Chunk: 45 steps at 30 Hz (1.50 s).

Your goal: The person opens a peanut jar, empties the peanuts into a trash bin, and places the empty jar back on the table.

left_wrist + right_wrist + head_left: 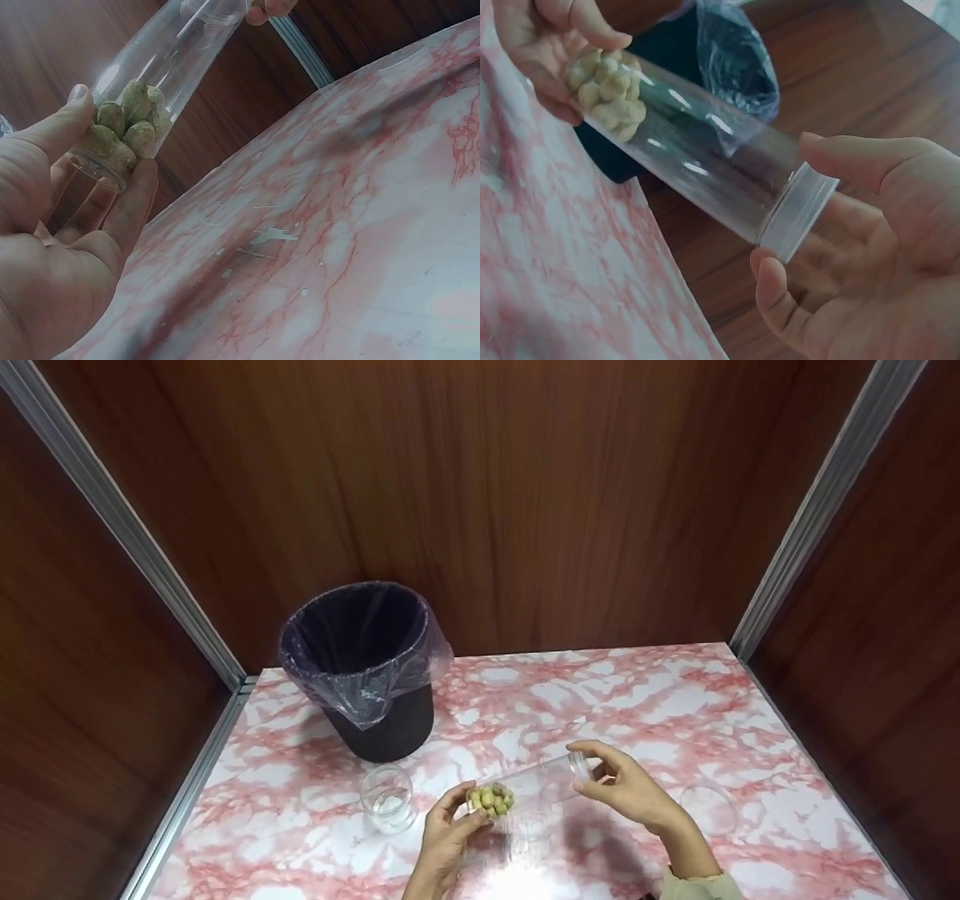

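Note:
A long clear plastic jar (pixel 536 787) lies nearly level in the air between my hands, above the pink marbled table (pixel 637 697). A clump of pale nuts (pixel 491 799) sits at its closed end. My left hand (pixel 450 832) grips that closed end between thumb and fingers. In the left wrist view the left hand (pixel 112 142) wraps the base, with the nuts (pixel 124 124) just inside. My right hand (pixel 622 784) pinches the threaded open mouth. The right wrist view shows the right hand (pixel 791 206) with thumb and a finger round the jar's rim (pixel 799 210).
A black bin (pixel 367 660) lined with a clear bag stands at the back left of the table. A small empty glass (pixel 386 802) stands just left of my left hand. A clear round lid (pixel 709 808) lies on the table to the right. Wooden walls enclose three sides.

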Tool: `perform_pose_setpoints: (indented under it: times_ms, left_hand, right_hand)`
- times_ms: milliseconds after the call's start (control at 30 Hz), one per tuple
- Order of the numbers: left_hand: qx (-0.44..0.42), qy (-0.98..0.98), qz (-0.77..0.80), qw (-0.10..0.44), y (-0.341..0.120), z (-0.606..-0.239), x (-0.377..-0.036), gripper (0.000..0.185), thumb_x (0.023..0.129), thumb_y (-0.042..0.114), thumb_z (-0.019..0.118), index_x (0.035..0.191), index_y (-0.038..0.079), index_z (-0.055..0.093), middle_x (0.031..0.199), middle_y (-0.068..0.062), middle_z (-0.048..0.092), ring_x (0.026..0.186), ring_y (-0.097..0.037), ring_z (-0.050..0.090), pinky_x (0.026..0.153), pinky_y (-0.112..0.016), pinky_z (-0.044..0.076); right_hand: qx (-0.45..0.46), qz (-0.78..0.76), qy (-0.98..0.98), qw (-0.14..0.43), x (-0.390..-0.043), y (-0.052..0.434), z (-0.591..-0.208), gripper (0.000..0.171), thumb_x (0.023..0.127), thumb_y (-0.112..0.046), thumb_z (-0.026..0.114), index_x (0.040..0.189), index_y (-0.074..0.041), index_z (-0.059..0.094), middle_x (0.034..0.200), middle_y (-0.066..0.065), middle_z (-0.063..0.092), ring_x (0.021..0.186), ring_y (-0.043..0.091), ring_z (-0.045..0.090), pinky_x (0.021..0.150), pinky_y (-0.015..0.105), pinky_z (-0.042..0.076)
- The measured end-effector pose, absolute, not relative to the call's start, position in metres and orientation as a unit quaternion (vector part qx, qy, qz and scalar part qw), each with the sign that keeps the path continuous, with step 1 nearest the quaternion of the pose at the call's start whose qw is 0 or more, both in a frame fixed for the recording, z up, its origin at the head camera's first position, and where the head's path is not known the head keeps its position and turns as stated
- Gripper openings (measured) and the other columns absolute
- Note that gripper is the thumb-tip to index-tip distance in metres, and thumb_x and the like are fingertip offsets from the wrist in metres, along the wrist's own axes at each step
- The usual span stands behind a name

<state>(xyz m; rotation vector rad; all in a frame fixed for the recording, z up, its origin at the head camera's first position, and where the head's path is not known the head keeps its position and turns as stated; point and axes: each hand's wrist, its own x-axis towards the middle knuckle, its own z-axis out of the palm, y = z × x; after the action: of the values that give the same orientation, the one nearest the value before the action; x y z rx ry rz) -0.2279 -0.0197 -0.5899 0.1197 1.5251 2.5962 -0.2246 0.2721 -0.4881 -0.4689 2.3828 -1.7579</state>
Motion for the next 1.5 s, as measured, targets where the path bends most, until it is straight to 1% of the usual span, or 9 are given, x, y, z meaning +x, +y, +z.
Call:
perform_pose_setpoints:
  times_ms: [133, 267, 400, 500, 700, 800, 1100, 1300, 1500]
  left_hand:
    - [0.021, 0.505, 0.860, 0.070, -0.022, -0.589, -0.228, 0.051, 0.083, -0.003, 0.073, 0.130, -0.005, 0.052, 0.121, -0.018, 0.047, 0.099, -0.028, 0.062, 0.085, -0.043, 0.055]
    - [0.005, 0.505, 0.860, 0.070, -0.022, -0.589, -0.227, 0.057, 0.083, -0.002, 0.074, 0.133, -0.009, 0.047, 0.122, -0.017, 0.046, 0.096, -0.027, 0.062, 0.085, -0.039, 0.055]
    - [-0.003, 0.509, 0.858, 0.068, -0.021, -0.589, -0.226, 0.056, 0.082, -0.002, 0.075, 0.131, -0.008, 0.049, 0.122, -0.017, 0.047, 0.095, -0.026, 0.062, 0.085, -0.038, 0.055]
    - [-0.003, 0.513, 0.856, 0.067, -0.021, -0.589, -0.226, 0.057, 0.081, -0.003, 0.076, 0.131, -0.009, 0.050, 0.121, -0.017, 0.048, 0.095, -0.026, 0.062, 0.085, -0.038, 0.055]
    - [0.003, 0.522, 0.850, 0.070, -0.024, -0.587, -0.223, 0.063, 0.082, -0.001, 0.075, 0.136, -0.011, 0.044, 0.121, -0.017, 0.048, 0.097, -0.027, 0.065, 0.086, -0.043, 0.055]
    - [0.009, 0.525, 0.848, 0.069, -0.024, -0.585, -0.221, 0.064, 0.083, -0.001, 0.075, 0.137, -0.011, 0.043, 0.121, -0.017, 0.048, 0.096, -0.026, 0.065, 0.085, -0.041, 0.055]
    - [0.023, 0.527, 0.847, 0.056, -0.027, -0.585, -0.220, 0.063, 0.082, -0.002, 0.075, 0.135, -0.012, 0.044, 0.119, -0.016, 0.050, 0.087, -0.020, 0.065, 0.082, -0.041, 0.056]
    - [0.011, 0.545, 0.836, 0.060, -0.033, -0.590, -0.220, 0.062, 0.083, 0.003, 0.075, 0.137, -0.008, 0.045, 0.122, -0.017, 0.049, 0.096, -0.025, 0.065, 0.086, -0.043, 0.054]
    - [0.003, 0.533, 0.844, 0.065, -0.035, -0.592, -0.219, 0.065, 0.083, 0.003, 0.076, 0.138, -0.009, 0.043, 0.123, -0.017, 0.048, 0.098, -0.027, 0.064, 0.090, -0.049, 0.051]
  right_hand:
    - [-0.140, -0.610, 0.778, 0.063, -0.223, 0.272, -0.492, 0.067, 0.087, -0.012, 0.074, 0.146, -0.014, 0.041, 0.146, 0.020, 0.034, 0.107, 0.034, 0.048, 0.082, 0.039, 0.050]
    - [-0.026, -0.629, 0.776, 0.033, -0.223, 0.266, -0.492, 0.060, 0.093, -0.028, 0.067, 0.144, -0.010, 0.041, 0.145, 0.021, 0.037, 0.110, 0.033, 0.054, 0.084, 0.042, 0.053]
    - [0.071, -0.597, 0.799, 0.028, -0.224, 0.259, -0.492, 0.070, 0.093, -0.060, 0.051, 0.135, -0.004, 0.051, 0.121, 0.022, 0.057, 0.083, 0.035, 0.066, 0.066, 0.045, 0.058]
    - [0.074, -0.572, 0.814, 0.065, -0.226, 0.257, -0.494, 0.076, 0.090, -0.067, 0.047, 0.131, -0.003, 0.055, 0.107, 0.018, 0.062, 0.069, 0.036, 0.064, 0.057, 0.043, 0.057]
    - [-0.054, -0.623, 0.772, 0.117, -0.229, 0.268, -0.502, 0.050, 0.095, -0.031, 0.063, 0.137, -0.005, 0.051, 0.118, 0.019, 0.051, 0.092, 0.032, 0.057, 0.078, 0.043, 0.053]
    - [-0.107, -0.644, 0.749, 0.112, -0.228, 0.276, -0.507, 0.050, 0.091, -0.015, 0.069, 0.137, -0.010, 0.052, 0.123, 0.021, 0.045, 0.103, 0.033, 0.050, 0.084, 0.046, 0.051]
    - [-0.150, -0.658, 0.732, 0.094, -0.222, 0.282, -0.510, 0.061, 0.089, -0.010, 0.070, 0.144, -0.007, 0.044, 0.131, 0.023, 0.045, 0.111, 0.038, 0.047, 0.085, 0.045, 0.051]
    - [-0.041, -0.649, 0.759, 0.001, -0.218, 0.288, -0.516, 0.062, 0.086, -0.007, 0.073, 0.139, -0.004, 0.042, 0.132, 0.020, 0.042, 0.111, 0.035, 0.046, 0.081, 0.039, 0.052]
    - [0.043, -0.521, 0.843, -0.130, -0.217, 0.317, -0.537, 0.047, 0.082, -0.008, 0.079, 0.120, 0.001, 0.053, 0.120, 0.024, 0.056, 0.105, 0.040, 0.057, 0.076, 0.037, 0.055]
